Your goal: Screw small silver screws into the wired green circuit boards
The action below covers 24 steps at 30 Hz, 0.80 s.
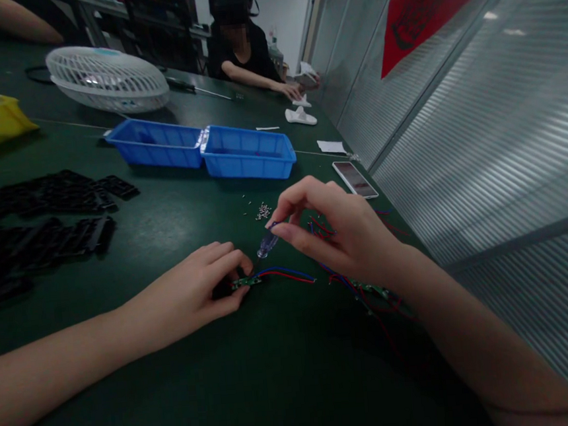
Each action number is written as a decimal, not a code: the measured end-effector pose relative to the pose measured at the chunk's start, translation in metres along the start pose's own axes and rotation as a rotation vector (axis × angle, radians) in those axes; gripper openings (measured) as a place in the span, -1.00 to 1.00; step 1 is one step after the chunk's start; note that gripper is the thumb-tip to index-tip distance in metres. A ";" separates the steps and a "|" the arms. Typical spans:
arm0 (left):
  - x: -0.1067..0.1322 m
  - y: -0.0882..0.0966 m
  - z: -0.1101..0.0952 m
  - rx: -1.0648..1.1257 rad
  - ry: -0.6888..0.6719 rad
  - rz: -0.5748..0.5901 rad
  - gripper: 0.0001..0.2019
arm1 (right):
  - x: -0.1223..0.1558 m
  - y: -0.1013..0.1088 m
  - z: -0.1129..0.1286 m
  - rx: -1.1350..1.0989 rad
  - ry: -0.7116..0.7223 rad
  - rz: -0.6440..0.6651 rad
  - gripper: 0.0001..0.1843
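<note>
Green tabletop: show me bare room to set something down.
Bare tabletop lies on the near side of the left hand. Another patch sits between the black parts, the blue bins and that hand. It is crowded around the right hand: wired boards on its near side, loose screws to its left.

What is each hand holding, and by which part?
Right hand: screwdriver, by the top of its handle. Left hand: green circuit board, apparently by its edges, between thumb and fingers.

Green table (181, 401), wired circuit boards (371, 289), small screws (263, 211), blue bins (250, 165), phone (355, 179)
</note>
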<state>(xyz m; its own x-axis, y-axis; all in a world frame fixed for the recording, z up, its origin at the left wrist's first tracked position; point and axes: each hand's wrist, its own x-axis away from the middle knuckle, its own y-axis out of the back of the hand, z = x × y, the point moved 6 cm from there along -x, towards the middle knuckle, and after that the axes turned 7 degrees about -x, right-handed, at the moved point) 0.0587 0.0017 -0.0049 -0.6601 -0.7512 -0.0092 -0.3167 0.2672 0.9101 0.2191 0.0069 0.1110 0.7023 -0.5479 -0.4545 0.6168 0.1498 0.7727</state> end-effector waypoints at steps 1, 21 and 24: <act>0.000 0.000 -0.001 0.001 0.009 0.013 -0.84 | 0.000 -0.001 0.000 0.003 0.007 0.006 -0.85; 0.000 -0.002 0.003 -0.028 -0.067 -0.070 -0.81 | 0.005 -0.010 -0.006 0.146 -0.124 0.010 -0.88; 0.000 -0.001 0.003 -0.029 -0.067 -0.061 -0.81 | 0.006 -0.011 -0.006 0.158 -0.129 0.010 -0.87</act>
<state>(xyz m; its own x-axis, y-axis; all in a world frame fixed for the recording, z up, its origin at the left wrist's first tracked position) 0.0572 0.0031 -0.0071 -0.6846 -0.7231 -0.0920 -0.3389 0.2041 0.9184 0.2188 0.0074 0.0974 0.6507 -0.6492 -0.3938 0.5392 0.0300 0.8416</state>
